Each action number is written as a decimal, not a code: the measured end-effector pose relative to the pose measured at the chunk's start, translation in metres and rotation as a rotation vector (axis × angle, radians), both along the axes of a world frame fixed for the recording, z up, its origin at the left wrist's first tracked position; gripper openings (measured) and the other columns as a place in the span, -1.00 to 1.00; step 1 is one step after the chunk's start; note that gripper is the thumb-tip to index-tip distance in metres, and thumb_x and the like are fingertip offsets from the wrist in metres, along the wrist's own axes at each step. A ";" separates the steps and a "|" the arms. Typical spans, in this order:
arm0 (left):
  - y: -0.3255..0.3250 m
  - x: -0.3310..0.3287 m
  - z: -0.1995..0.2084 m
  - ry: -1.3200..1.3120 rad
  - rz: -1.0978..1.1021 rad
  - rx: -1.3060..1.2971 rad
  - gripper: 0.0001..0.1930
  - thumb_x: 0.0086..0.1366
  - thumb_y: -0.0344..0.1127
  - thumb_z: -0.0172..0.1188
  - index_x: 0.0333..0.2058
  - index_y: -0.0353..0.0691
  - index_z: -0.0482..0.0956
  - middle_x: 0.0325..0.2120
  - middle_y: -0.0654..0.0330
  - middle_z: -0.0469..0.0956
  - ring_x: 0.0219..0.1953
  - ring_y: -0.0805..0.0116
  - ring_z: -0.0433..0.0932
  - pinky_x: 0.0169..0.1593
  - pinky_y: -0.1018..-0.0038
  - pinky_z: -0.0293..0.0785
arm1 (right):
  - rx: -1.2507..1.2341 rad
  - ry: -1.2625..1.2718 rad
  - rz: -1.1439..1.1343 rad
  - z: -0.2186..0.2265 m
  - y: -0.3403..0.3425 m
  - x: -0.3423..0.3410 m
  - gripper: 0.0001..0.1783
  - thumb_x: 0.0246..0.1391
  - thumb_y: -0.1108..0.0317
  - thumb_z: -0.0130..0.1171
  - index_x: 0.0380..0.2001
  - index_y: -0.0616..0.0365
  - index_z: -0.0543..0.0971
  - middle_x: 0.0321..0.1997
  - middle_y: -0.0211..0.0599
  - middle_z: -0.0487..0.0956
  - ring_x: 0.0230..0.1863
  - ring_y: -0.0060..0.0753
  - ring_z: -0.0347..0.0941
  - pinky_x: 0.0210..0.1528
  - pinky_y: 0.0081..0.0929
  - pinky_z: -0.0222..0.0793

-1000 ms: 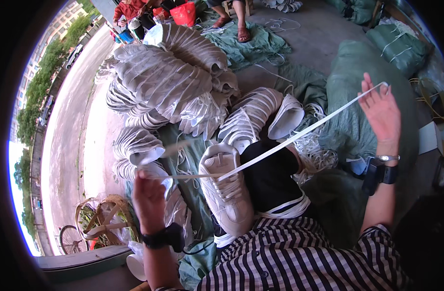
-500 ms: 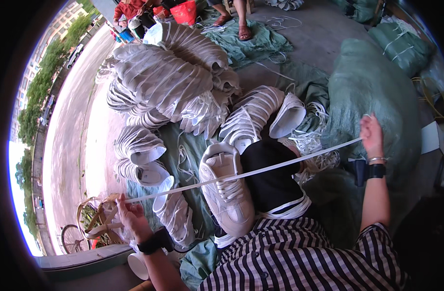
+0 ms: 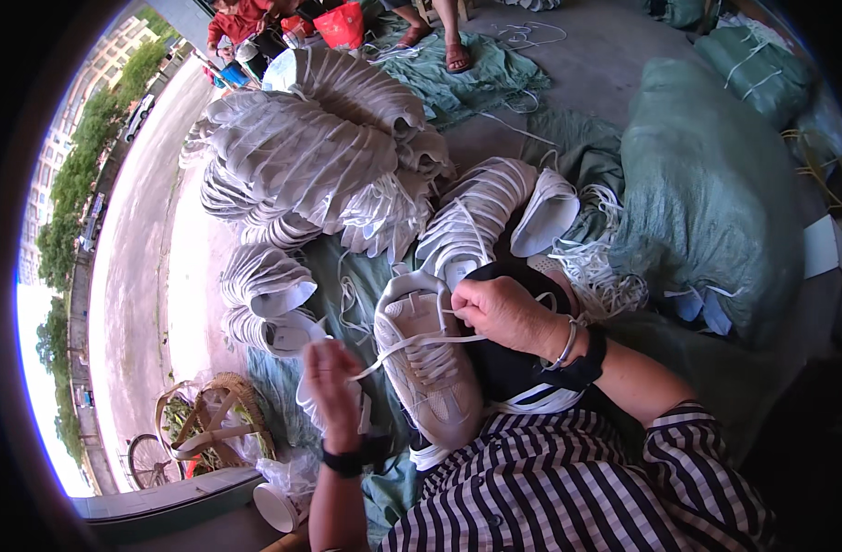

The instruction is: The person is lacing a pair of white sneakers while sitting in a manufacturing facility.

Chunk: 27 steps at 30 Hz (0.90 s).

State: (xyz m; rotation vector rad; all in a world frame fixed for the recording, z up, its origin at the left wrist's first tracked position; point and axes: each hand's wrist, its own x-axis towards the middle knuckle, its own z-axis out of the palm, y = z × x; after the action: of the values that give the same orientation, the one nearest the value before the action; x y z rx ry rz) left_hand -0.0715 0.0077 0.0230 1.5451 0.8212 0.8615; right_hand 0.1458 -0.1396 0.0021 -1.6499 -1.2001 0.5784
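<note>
Closest in was the wearer's striped shirt [image 3: 522,478], and right at its edge sat the shoe [image 3: 419,391], toe toward the body, opening facing away, with black cloth [image 3: 504,363] beside it. Pale off-white thing, mesh panels, laced criss-cross down the front. A loose lace [image 3: 384,355] cut across the shoe just below the tongue. The left hand [image 3: 333,382] was pretty blurry but had one end of that lace in its fingers, off to the shoe's left. The right hand [image 3: 508,313] was pinching lace by the opening, and it blocked part of the black cloth.

Loads of clutter around: a bunch of white laces [image 3: 545,403] over the lap, a white cup [image 3: 275,508] lying tipped by the left forearm, and a basket [image 3: 241,400] with greenery past that. Further out, a messy lace tangle [image 3: 605,281] lay near a big bulging green sack [image 3: 706,193]. Straight ahead, a huge heap of grey-white shoe tops [image 3: 301,147], nested in curved rows, hogged the floor.

Behind all that were a rumpled green sheet [image 3: 476,83], somebody's sandalled feet [image 3: 458,57], a red bag [image 3: 340,26] and a person in red [image 3: 232,28]. Bright road [image 3: 131,276] off to the left.
</note>
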 end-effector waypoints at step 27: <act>-0.031 -0.002 -0.010 0.245 -0.244 -0.320 -0.81 0.33 -0.28 0.08 -0.39 -0.28 0.51 -0.51 0.35 0.50 -0.52 0.66 0.34 -0.43 0.69 0.25 | -0.059 -0.301 -0.075 -0.019 0.002 -0.017 -0.89 0.07 0.38 0.06 -0.42 0.18 0.41 -0.56 -0.12 0.53 -0.47 -0.02 0.51 -0.47 -0.19 0.39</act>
State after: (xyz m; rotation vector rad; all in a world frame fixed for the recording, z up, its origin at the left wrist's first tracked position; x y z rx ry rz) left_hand -0.0732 -0.0235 0.0132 1.4425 0.8758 0.3474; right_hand 0.1288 -0.1376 -0.0165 -1.8713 -1.3391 0.3283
